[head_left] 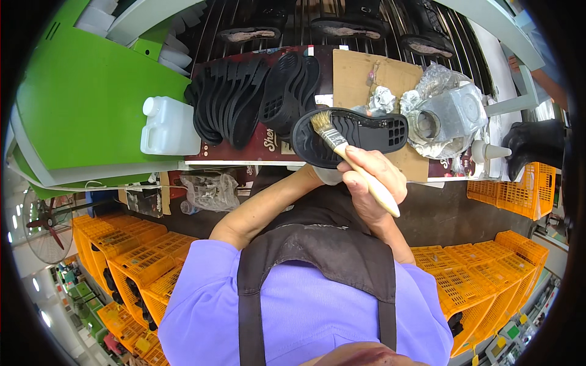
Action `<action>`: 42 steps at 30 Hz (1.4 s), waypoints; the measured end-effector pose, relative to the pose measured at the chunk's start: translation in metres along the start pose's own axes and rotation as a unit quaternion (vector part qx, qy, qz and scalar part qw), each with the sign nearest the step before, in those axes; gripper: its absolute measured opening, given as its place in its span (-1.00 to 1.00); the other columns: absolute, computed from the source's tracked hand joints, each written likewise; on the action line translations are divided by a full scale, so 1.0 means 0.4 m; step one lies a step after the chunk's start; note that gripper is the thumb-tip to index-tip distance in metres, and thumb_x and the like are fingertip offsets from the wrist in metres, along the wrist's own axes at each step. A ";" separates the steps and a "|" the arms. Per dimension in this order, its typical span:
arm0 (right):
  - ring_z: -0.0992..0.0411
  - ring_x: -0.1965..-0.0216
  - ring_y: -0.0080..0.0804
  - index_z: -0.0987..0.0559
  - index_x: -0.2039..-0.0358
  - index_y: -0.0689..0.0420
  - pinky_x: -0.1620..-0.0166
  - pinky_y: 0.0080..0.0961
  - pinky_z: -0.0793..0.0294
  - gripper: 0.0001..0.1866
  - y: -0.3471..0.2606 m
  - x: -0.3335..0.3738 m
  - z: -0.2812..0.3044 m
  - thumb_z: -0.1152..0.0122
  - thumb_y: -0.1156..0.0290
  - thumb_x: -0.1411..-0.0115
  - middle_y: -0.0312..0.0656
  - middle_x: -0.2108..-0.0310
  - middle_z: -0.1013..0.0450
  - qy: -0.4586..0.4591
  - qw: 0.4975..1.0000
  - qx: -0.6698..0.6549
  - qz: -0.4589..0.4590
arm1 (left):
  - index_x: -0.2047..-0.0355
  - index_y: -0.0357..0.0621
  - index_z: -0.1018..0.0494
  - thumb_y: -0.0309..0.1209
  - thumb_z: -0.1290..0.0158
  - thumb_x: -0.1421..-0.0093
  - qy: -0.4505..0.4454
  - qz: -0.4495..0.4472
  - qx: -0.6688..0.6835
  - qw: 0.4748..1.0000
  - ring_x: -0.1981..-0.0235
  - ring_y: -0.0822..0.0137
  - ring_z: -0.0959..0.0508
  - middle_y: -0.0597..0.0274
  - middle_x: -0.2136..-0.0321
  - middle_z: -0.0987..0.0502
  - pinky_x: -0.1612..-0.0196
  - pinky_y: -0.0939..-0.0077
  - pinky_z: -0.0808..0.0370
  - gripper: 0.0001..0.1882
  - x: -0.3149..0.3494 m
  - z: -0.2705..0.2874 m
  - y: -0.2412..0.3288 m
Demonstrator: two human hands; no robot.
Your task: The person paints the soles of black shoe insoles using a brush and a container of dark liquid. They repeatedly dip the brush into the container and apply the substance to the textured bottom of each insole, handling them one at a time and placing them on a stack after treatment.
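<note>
A black shoe sole (372, 132) is held up in front of me, its hollow inner side with ridges and a grid of square pockets facing up. My left hand (328, 175) grips it from below; a pale covering shows at the hand, and most of the fingers are hidden under the sole. My right hand (378, 177) is closed round the pale handle of a flat paintbrush (333, 138). The bristles touch the sole's inner surface near its broad left end. Behind the sole, more black soles (229, 100) stand packed in a row on the bench.
Left of the soles stands a white plastic jug (171, 126) beside a green panel (91, 104). A clear container (448, 116) in plastic wrap and a white nozzle bottle (490, 151) sit at right. Black boots (348, 25) lie on rollers behind. Orange crates (470, 274) flank me.
</note>
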State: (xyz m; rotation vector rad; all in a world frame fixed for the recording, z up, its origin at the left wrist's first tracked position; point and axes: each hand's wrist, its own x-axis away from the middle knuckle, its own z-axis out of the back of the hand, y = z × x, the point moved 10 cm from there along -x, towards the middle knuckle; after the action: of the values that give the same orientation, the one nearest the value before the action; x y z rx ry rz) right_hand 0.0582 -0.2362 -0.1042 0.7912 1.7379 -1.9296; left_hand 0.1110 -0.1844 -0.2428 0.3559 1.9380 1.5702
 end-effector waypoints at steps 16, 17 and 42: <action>-0.51 0.46 -0.33 -0.57 0.29 0.33 0.37 -0.56 -0.48 -0.73 0.026 -0.014 -0.017 -0.33 0.52 0.04 -0.06 0.38 -0.54 -0.083 0.994 -0.032 -0.059 | 0.29 -0.09 -0.45 -0.32 -0.09 -0.07 -0.062 0.078 -0.065 0.993 0.26 0.33 -0.49 0.20 0.34 -0.49 0.18 0.44 -0.43 -0.79 0.058 -0.032 0.011; -0.51 0.45 -0.33 -0.57 0.30 0.33 0.37 -0.55 -0.48 -0.74 0.028 -0.020 -0.019 -0.33 0.53 0.04 -0.06 0.37 -0.54 -0.099 0.993 -0.024 -0.059 | 0.28 -0.10 -0.45 -0.32 -0.09 -0.07 -0.062 0.042 -0.096 0.993 0.24 0.32 -0.49 0.19 0.32 -0.50 0.17 0.44 -0.43 -0.78 0.059 -0.033 0.016; -0.32 0.59 -0.72 -0.59 0.25 0.28 0.54 -0.79 -0.28 -0.73 0.290 -0.035 0.052 -0.25 0.38 -0.09 -0.22 0.49 -0.53 -0.153 0.921 -0.133 -0.333 | -0.02 -0.26 -0.31 -0.30 -0.18 -0.05 -0.261 0.260 -0.006 0.929 0.08 0.30 -0.45 0.12 0.09 -0.45 0.00 0.40 -0.39 -0.44 0.131 -0.019 0.000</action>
State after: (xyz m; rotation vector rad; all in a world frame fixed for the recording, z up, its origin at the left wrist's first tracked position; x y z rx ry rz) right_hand 0.1415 -0.2723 -0.1806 -0.2371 2.1651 -1.9844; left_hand 0.0655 -0.1611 -0.2572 1.2309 1.4758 1.5771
